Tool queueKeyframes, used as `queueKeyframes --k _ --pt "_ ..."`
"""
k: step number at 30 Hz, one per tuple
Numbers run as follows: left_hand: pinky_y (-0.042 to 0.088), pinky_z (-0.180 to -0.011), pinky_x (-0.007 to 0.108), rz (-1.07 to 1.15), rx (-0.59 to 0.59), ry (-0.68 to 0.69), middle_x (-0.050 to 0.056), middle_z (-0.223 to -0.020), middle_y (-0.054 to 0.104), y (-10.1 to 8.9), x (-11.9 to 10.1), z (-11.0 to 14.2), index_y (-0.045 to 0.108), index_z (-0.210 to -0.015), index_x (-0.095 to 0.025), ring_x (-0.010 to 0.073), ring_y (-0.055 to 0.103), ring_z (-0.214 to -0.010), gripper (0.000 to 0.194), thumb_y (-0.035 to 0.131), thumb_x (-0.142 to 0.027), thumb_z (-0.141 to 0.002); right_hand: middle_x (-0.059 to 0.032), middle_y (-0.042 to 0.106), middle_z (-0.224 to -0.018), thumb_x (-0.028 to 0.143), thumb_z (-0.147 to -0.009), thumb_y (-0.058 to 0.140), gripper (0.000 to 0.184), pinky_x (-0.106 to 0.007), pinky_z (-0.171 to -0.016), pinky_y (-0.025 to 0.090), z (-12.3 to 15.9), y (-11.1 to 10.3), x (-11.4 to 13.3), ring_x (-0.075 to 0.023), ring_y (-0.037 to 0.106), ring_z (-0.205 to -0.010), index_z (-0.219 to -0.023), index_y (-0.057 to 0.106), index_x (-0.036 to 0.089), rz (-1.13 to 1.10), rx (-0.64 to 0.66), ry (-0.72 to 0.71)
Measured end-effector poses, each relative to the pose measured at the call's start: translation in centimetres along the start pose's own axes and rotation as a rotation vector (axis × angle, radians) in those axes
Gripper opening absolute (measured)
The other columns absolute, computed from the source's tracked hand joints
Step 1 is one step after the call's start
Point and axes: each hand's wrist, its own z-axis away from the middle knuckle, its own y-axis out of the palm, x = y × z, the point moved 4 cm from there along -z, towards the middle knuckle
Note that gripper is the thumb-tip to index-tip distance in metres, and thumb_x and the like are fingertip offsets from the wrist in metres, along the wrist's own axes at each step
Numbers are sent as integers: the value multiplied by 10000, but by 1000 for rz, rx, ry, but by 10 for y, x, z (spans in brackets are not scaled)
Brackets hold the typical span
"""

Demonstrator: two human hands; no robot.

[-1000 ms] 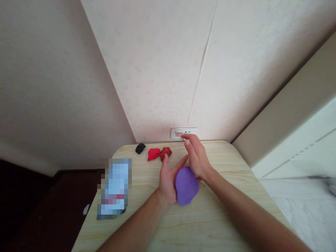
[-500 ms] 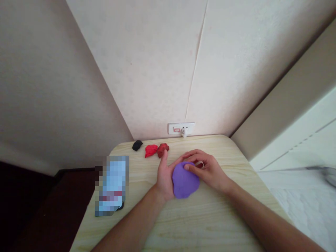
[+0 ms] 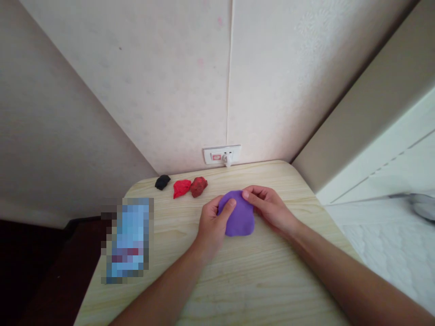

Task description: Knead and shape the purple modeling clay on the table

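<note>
Currently I'm seeing both hands working on one flat purple piece [image 3: 239,222], which is sitting between them over the middle of the table [image 3: 265,285]. Left hand [image 3: 211,224] is grasping it by the left side, thumb lying across the front face and fingers curling in at the edge. Right hand [image 3: 272,210] is pinching its upper right edge, thumb tip pressing near the corner, other fingers bending behind. Outline is showing rounded corners, lower edge hanging free of both hands. I'm not able to tell whether that lower edge is touching the tabletop. Beyond the hands, toward the wall [image 3: 170,104], three small lumps are lying in a loose row: black lump [image 3: 162,182] on the left, bright red lump [image 3: 182,188] in the middle, dark red lump [image 3: 199,186] on the right. The two red ones are touching; the black one is resting a little apart. Pixelated blue item [image 3: 131,237] is lying at the table's left side; blurring is hiding what it is. White plug [image 3: 227,159] is sitting in the wall socket [image 3: 207,156] just above the table's back edge.
</note>
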Motion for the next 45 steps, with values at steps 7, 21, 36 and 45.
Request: queueKeyframes --k 7,21,36,45 --pt "408 -598 228 -112 34 31 8 -754 625 1 -2 0 726 -885 -165 129 508 -673 321 688 -483 -867 18 606 -582 513 -677 867 407 -235 -495 337 -2 -4 -1 -92 458 -517 -657 693 146 105 -9 -80" --pt "372 -564 229 -223 -91 135 -17 -713 559 -2 -12 6 648 -808 -173 128 457 -647 339 618 -494 -912 20 541 -597 657 -750 751 518 -239 -487 329 5 7 -2 -98 409 -528 -682 647 155 184 38 -80" --pt "363 -597 241 -342 -96 193 -21 -676 523 2 -20 10 589 -733 -182 139 457 -652 355 569 -467 -945 33 414 -591 655 -899 582 537 -241 -471 298 7 7 -1 -110 350 -540 -639 526 189 344 44 -154" --pt "393 -621 242 -306 -178 234 -21 -692 547 -6 -25 8 585 -753 -186 150 498 -683 334 598 -474 -922 15 568 -690 579 -824 732 407 -235 -516 347 14 17 -4 -113 425 -566 -852 688 176 225 326 15"
